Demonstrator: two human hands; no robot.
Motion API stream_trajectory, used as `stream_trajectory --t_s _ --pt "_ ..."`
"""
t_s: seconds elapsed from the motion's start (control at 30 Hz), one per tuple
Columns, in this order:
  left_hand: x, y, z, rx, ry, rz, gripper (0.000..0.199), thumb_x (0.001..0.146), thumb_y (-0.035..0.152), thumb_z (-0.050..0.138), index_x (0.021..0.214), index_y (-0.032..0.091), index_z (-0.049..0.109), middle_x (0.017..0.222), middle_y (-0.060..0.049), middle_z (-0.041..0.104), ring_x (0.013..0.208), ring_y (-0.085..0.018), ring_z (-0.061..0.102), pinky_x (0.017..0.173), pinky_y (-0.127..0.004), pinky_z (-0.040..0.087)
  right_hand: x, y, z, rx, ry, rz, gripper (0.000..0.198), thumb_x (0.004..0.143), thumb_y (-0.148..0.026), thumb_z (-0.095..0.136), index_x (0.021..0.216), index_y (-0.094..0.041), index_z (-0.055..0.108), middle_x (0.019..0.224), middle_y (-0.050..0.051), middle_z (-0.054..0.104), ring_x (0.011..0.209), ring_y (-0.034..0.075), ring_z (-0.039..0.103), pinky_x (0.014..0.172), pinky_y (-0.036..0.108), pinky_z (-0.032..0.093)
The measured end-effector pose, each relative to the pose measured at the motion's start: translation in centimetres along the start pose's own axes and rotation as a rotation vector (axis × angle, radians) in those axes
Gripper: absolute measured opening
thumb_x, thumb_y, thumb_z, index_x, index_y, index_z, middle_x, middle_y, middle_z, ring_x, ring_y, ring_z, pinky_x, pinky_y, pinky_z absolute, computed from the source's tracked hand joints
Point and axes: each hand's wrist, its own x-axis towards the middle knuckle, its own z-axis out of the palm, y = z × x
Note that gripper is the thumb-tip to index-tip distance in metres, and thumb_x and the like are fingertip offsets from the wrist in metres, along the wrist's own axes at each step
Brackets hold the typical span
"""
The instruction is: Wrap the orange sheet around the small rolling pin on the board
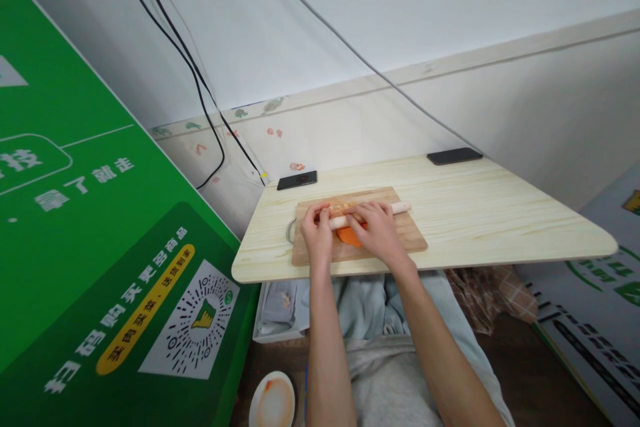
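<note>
A pale rolling pin [401, 207] lies across a wooden cutting board [411, 237], its right end sticking out past my right hand. Flat orange dough [350, 236] shows on the near side of the pin, between my hands. More of a lighter orange, glossy layer [341, 209] shows just beyond the pin. My left hand [318, 230] is closed at the pin's left part, fingers bent and thumb toward the middle. My right hand [377, 227] curls over the pin farther right, its fingertips by the dough. The fingers hide part of the pin and dough.
The board rests on a pale wood-grain table [480, 213]. Two dark phones, a left one [297, 180] and a right one [454, 156], lie along the wall. A green printed panel [100, 227] stands at left. Below are a white box [280, 310] and a stained oval dish [273, 401].
</note>
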Motion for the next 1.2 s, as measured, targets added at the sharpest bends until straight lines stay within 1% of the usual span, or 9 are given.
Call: stream_trajectory --t_s 0.13,0.27,0.37,0.47,0.63,0.93,1.2 --pt "0.01 -0.33 0.01 0.000 -0.005 0.004 0.018 0.095 0.031 0.064 0.095 0.020 0.079 0.100 -0.007 0.081 0.096 -0.021 0.074 0.089 -0.033 0.060 -0.01 -0.05 -0.14 0.055 0.027 0.009 0.019 0.097 -0.021 0.061 0.096 -0.025 0.079 0.113 0.008 0.085 0.114 0.029 0.072 0.108 0.050 0.037" --pt "-0.01 -0.27 0.14 -0.023 0.000 -0.019 0.018 0.094 0.029 0.064 0.096 0.020 0.079 0.097 -0.006 0.080 0.090 -0.020 0.075 0.086 -0.032 0.060 0.00 -0.23 -0.35 0.070 0.013 0.005 0.021 0.091 -0.018 0.061 0.096 -0.026 0.080 0.113 0.007 0.085 0.114 0.030 0.072 0.110 0.052 0.037" --pt "0.05 -0.20 0.14 -0.020 0.003 -0.016 0.017 0.094 0.027 0.064 0.095 0.020 0.079 0.096 -0.005 0.080 0.088 -0.019 0.074 0.086 -0.031 0.060 -0.01 -0.31 -0.45 0.069 -0.004 -0.001 0.024 0.092 -0.017 0.060 0.099 -0.026 0.081 0.114 0.007 0.085 0.116 0.030 0.071 0.112 0.053 0.037" --pt "0.10 -0.18 0.00 0.003 -0.001 0.010 0.017 0.094 0.027 0.064 0.093 0.020 0.079 0.097 -0.005 0.081 0.092 -0.020 0.074 0.088 -0.032 0.059 -0.01 -0.31 -0.50 0.082 -0.015 -0.009 0.027 0.094 -0.016 0.059 0.104 -0.026 0.082 0.117 0.008 0.085 0.119 0.030 0.071 0.113 0.053 0.037" --pt "-0.02 -0.05 -0.14 0.019 -0.006 0.021 0.017 0.095 0.029 0.064 0.093 0.021 0.079 0.099 -0.006 0.081 0.096 -0.022 0.074 0.091 -0.034 0.058 -0.01 -0.25 -0.44 0.096 -0.011 -0.010 0.024 0.100 -0.018 0.059 0.105 -0.026 0.081 0.117 0.009 0.085 0.118 0.030 0.072 0.112 0.052 0.038" --pt "0.03 -0.08 0.01 -0.015 -0.006 -0.012 0.016 0.093 0.028 0.064 0.095 0.021 0.078 0.097 -0.005 0.081 0.090 -0.020 0.074 0.086 -0.032 0.059 -0.09 -0.44 -0.49 0.059 -0.013 -0.005 0.028 0.094 -0.016 0.058 0.105 -0.025 0.082 0.117 0.009 0.084 0.117 0.030 0.071 0.113 0.052 0.036" --pt "-0.09 0.43 0.00 0.000 -0.007 -0.007 0.016 0.094 0.027 0.063 0.094 0.021 0.078 0.095 -0.004 0.080 0.089 -0.020 0.074 0.086 -0.031 0.059 0.01 -0.15 -0.48 0.083 -0.019 -0.016 0.029 0.095 -0.016 0.059 0.106 -0.027 0.083 0.116 0.008 0.084 0.117 0.030 0.071 0.112 0.052 0.038"
